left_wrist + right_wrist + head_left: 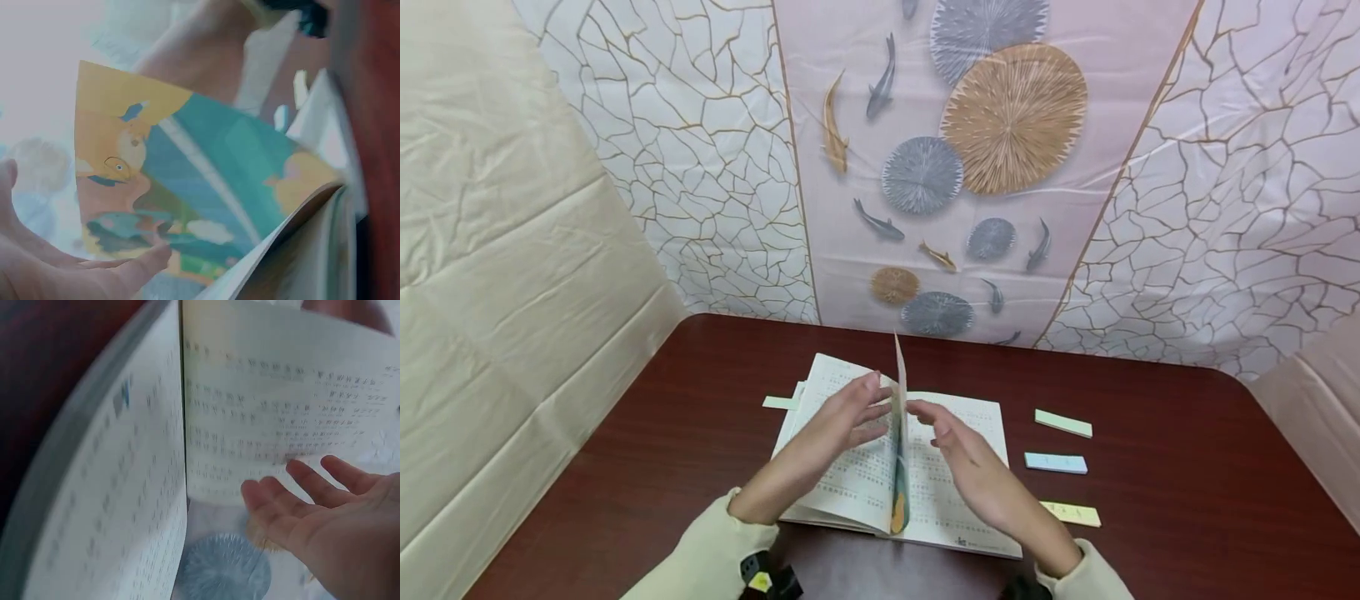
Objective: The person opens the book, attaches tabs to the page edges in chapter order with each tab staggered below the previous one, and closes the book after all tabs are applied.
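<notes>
An open book [955,500] lies on the table, and one page [900,433] stands upright at the middle between both hands. My left hand [842,417] is on the left of that page, its fingers spread and fairly straight, the tips close to the paper. The left wrist view shows this side as a colourful picture [206,169], with the left fingers [147,265] overlapping its lower part. My right hand [966,458] hovers over the right-hand pages, fingers extended toward the standing page. Its printed side [269,406] faces the right fingers [312,481].
A pale green strip [780,402] sticks out from the book's left edge. Right of the book lie a green strip [1063,423], a blue strip [1056,463] and a yellow strip [1075,513] on the dark red table [1187,467]. Behind hangs a patterned cloth [850,275].
</notes>
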Available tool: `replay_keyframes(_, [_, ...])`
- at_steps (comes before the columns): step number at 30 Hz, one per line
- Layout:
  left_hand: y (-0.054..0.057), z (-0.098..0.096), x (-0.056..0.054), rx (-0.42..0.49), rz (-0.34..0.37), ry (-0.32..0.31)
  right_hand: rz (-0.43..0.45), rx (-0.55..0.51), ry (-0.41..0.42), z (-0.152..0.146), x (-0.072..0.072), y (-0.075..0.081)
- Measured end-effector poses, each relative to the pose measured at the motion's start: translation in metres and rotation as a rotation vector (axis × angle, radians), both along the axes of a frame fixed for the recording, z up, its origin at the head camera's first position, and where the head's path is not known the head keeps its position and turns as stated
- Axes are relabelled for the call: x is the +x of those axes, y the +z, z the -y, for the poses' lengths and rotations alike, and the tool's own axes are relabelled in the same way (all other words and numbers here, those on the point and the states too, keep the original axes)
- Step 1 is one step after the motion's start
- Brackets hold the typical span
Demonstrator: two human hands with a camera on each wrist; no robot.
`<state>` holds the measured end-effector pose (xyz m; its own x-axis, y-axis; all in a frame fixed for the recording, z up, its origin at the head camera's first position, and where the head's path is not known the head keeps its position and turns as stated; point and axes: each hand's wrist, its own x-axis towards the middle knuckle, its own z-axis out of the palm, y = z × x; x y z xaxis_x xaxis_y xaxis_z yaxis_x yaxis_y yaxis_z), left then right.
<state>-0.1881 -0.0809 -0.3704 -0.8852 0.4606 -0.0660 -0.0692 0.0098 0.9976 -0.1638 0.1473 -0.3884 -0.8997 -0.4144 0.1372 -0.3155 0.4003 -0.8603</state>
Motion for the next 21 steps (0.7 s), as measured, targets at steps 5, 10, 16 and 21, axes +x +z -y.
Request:
replay_keyframes(5, [0.004,0.022,-0.017,-0.01,0.113,0.041,-0.052,0.1,0.073,0.013,0.012,-0.006])
replay_keyframes(10, [0.002,0.04,-0.029,-0.347,-0.022,0.179,-0.072,0.194,0.153,0.02,0.022,-0.012])
replay_keyframes(16, [-0.001,0.055,-0.037,-0.737,-0.193,0.293,-0.055,0.273,0.207,0.027,0.027,-0.017])
replay_keyframes(21, [-0.012,0.064,-0.042,-0.85,-0.237,0.205,-0.048,0.334,0.236,0.032,0.031,-0.019])
